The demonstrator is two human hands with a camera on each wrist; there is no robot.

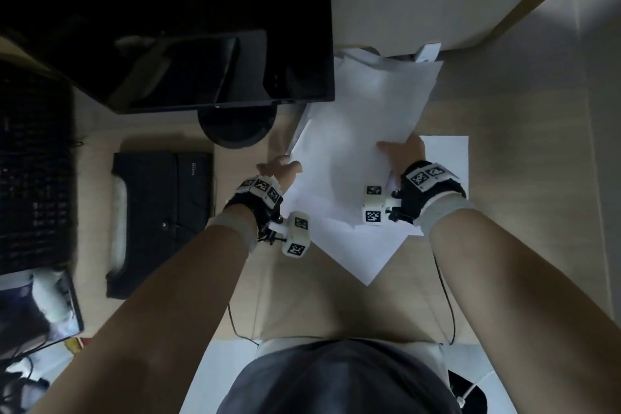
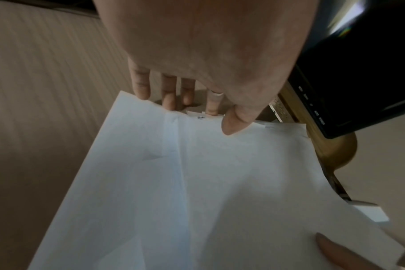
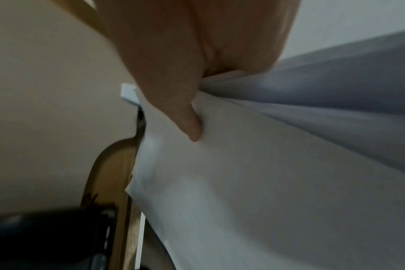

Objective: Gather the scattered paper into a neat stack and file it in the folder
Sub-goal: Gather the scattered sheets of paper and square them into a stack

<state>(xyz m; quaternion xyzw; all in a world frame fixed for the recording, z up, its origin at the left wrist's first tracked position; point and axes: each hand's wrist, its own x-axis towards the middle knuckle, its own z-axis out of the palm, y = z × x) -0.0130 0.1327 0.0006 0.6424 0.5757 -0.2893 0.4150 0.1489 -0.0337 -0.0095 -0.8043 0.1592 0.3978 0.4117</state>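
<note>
Mid-gather, left hand [image 1: 280,169] and right hand [image 1: 405,148] each pinch an edge of the skewed paper sheets [image 1: 363,131] at desk centre; best to square edges before carrying to the black folder [image 1: 161,212] at 9 o'clock.

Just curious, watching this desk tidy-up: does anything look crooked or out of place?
Yes. The white sheets lie fanned at different angles instead of squared up, one corner pointing toward the person. Both the left hand and right hand grip the top sheets, which buckle between them. The black folder sits apart at the left.
</note>
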